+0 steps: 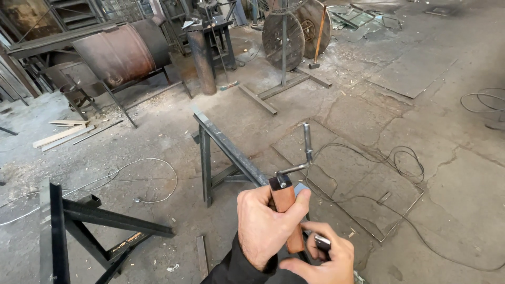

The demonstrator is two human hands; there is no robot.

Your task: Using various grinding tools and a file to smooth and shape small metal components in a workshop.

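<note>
The left hand [265, 226] is clamped around one wooden-handled tool [286, 208] with one bent metal rod, just in front of the nearer of two steel trestles [226, 150]. The right hand [326, 257], touching the left, pinches one small metal piece [322, 242].

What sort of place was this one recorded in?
Most likely a metalworking or welding workshop. A steel trestle stands on the cracked concrete floor, a rusty drum rests on a stand, and cables trail about. The left hand holds a wooden-handled tool.
</note>
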